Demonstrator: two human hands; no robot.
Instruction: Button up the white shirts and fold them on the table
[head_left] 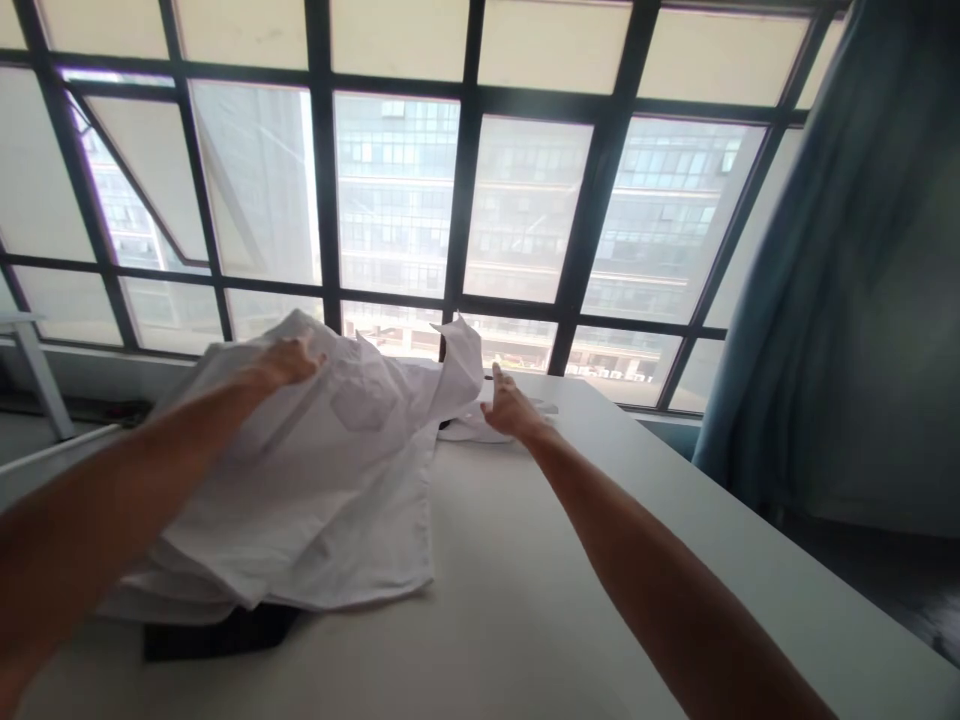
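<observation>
A white shirt [300, 500] with a pocket on its front is spread over the left part of the white table [525, 580], its far side raised in folds. My left hand [289, 362] is closed on the fabric near the raised far edge. Just right of the upturned collar [461, 370], my right hand [511, 405] reaches over more white cloth [476, 428] with fingers apart. I see nothing held in it. Some fingertips of both hands are hidden or blurred.
Dark cloth [217, 635] shows from under the shirt's near edge. Beyond the table stands a large black-framed window [461, 200], with one pane tilted at the left. A blue-grey curtain [795, 300] hangs at the right. At far left is a white frame [45, 380].
</observation>
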